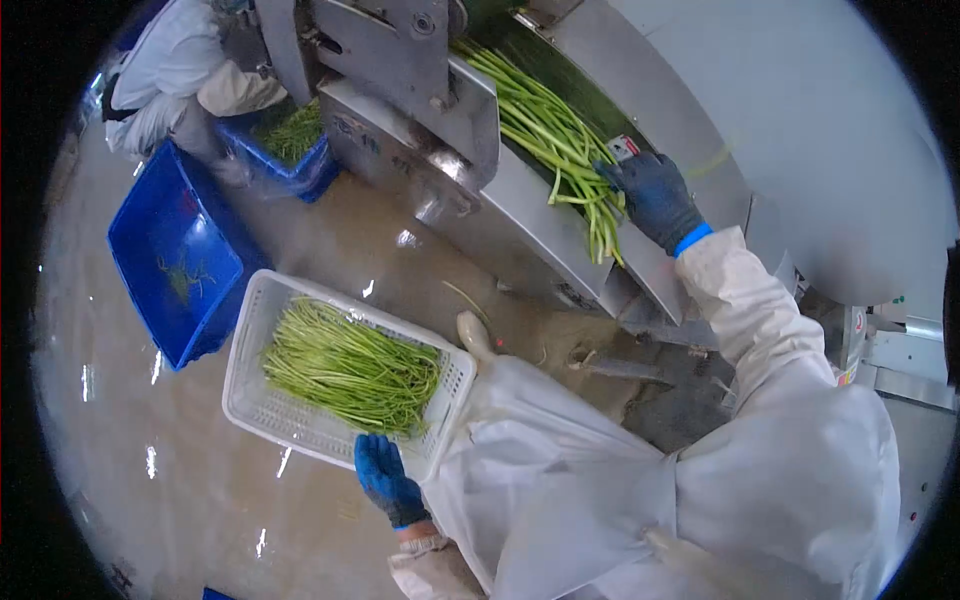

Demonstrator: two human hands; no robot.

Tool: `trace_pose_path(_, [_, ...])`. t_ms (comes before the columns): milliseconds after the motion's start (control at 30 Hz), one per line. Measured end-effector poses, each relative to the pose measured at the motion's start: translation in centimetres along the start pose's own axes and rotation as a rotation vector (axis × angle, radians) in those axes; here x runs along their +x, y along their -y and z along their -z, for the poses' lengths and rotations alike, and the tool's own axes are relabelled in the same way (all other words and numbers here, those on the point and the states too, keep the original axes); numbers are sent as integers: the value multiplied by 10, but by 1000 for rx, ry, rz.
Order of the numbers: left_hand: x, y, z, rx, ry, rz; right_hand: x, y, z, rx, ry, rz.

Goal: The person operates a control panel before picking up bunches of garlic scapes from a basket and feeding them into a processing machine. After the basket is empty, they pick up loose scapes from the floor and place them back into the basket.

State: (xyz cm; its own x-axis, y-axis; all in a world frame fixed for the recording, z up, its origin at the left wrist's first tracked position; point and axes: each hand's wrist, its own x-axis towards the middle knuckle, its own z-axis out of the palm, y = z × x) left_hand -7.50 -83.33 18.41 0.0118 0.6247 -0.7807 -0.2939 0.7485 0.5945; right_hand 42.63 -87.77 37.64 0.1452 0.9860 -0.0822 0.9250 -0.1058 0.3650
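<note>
My right hand [655,200], in a dark blue-grey glove, rests its fingertips against the edge of a bunch of long green vegetable stalks [545,125]. The stalks lie lengthwise in the metal chute of a machine [550,225], pale ends toward me, and their far ends run under its housing. Gloved in blue, my left hand [388,482] is open, fingers stretched out and palm empty. It is beside the near rim of a white plastic crate [255,405]. Thinner green stalks [350,365] fill much of that crate.
A tilted blue bin [175,235] with a few green scraps stands left of the crate. Behind it, a person in white [175,75] bends over another blue bin [325,170] holding cut greens. The floor [150,460] looks wet. A metal guard curves along the chute's right side.
</note>
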Motion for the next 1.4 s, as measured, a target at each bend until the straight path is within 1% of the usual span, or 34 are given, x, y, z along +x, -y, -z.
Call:
trace_pose_path(67, [-2, 2, 11, -7, 7, 21, -12, 16, 11, 99, 192, -200])
trace_pose_path(100, [-2, 5, 15, -21, 20, 24, -13, 10, 3, 105, 206, -194])
trace_pose_path(133, [-3, 6, 21, -32, 21, 23, -7, -2, -17, 385, 245, -437])
trace_pose_path(167, [-8, 3, 17, -17, 37, 10, -3, 1, -37, 675, 296, -683])
trace_pose_path(233, [0, 9, 28, -27, 97, 5, 18, 16, -20, 189, 416, -467])
trace_pose_path(300, [9, 13, 39, -48, 113, 24, 4, 29, -27, -130, -48, -270])
trace_pose_path(333, [14, 17, 43, -24, 89, 30, -4, 50, -4, 2, -59, -315])
trace_pose_path(367, [19, 24, 46, 3, 67, 42, -15, 74, 18, 153, -201, -266])
trace_pose_path(400, [27, 36, 55, 9, 63, 63, -30, 110, 28, 273, -256, -335])
trace_pose_path(433, [37, 48, 67, 48, 30, 43, -45, 144, 31, 392, -310, -412])
trace_pose_path(467, [49, 60, 77, 92, -1, 23, -71, 179, 16, 1079, -309, -696])
trace_pose_path(533, [75, 73, 84, 160, -28, 25, -103, 226, -58, 1366, -35, -654])
trace_pose_path(567, [93, 80, 91, 194, -12, -6, -117, 242, -102, 945, 203, -335])
trace_pose_path(633, [129, 88, 95, 266, -2, -41, -158, 267, -227, 1021, 560, -562])
trace_pose_path(700, [169, 93, 96, 340, -12, -40, -211, 275, -362, 840, 956, -738])
trace_pose_path(733, [180, 94, 92, 415, 137, -143, -247, 280, -429, 840, 967, -798])
trace_pose_path(767, [204, 94, 99, 435, 117, -92, -271, 281, -485, 833, 973, -853])
trace_pose_path(800, [222, 93, 106, 526, 246, -169, -281, 285, -522, 834, 983, -858])
trace_pose_path(833, [232, 89, 97, 618, 400, -277, -288, 291, -555, 755, 998, -947])
trace_pose_path(867, [249, 86, 98, 634, 432, -267, -294, 295, -590, 674, 1010, -1030])
trace_pose_path(900, [266, 78, 109, 684, 334, -214, -307, 293, -621, 597, 933, -894])
trace_pose_path(933, [285, 68, 104, 491, 309, -114, -310, 295, -643, 528, 855, -753])
trace_pose_path(967, [287, 62, 101, 679, 380, -206, -311, 299, -662, 431, 868, -779])
trace_pose_path(1000, [285, 62, 85, 874, 448, -301, -301, 306, -668, 343, 879, -801])
trace_pose_path(1033, [293, 61, 85, 903, 436, -314, -300, 319, -682, 378, 879, -798])
trace_pose_path(1100, [300, 53, 83, 842, 259, -259, -302, 328, -690, 513, 804, -832])
trace_pose_path(1167, [296, 54, 73, 843, 277, -288, -291, 306, -678, 605, 708, -868])
trace_pose_path(1200, [296, 55, 71, 836, 300, -313, -264, 300, -660, 607, 678, -862])
trace_pose_path(1233, [297, 54, 74, 554, 398, -226, -228, 305, -631, 596, 694, -825])
trace_pose_path(1267, [292, 54, 77, 564, 382, -246, -198, 313, -613, 584, 716, -791])
trace_pose_path(1333, [279, 63, 73, 583, 209, -262, -162, 333, -621, 1054, 232, -717])
trace_pose_path(1367, [279, 66, 88, 596, 268, -245, -128, 336, -609, 1063, 225, -704])
trace_pose_path(1400, [276, 73, 94, 516, 266, -233, -86, 335, -587, 925, 351, -685])
